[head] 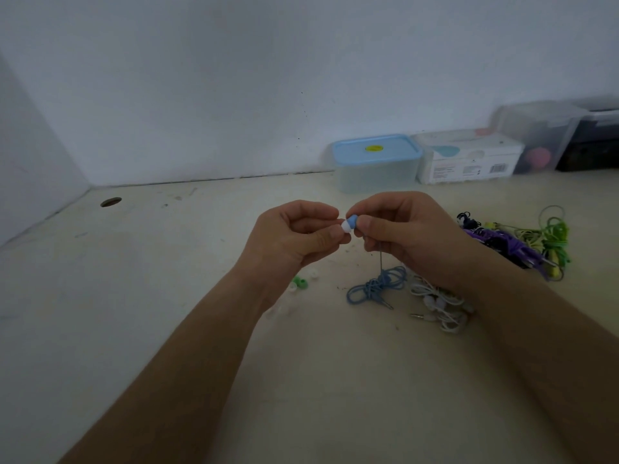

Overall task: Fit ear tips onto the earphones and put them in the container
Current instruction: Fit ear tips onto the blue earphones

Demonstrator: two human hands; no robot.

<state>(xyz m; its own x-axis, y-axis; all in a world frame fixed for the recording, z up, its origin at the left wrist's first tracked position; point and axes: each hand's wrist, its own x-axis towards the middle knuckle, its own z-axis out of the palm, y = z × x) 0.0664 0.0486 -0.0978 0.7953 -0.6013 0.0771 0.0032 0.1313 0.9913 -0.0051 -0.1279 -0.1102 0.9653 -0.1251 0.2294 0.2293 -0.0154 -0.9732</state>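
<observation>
My right hand (402,232) pinches a blue earbud (352,221) above the table. My left hand (294,236) pinches a white ear tip (346,227) against the earbud's end. The earbud's blue cable (376,285) hangs down from my right hand to a coiled bundle on the table. A clear container with a blue lid (376,162) stands shut by the back wall, beyond both hands.
White earphones (438,306) lie under my right forearm. A tangle of purple, green and yellow earphones (522,242) lies at the right. Loose green and white ear tips (298,284) lie below my left wrist. A white box (469,157) and bins stand at the back right.
</observation>
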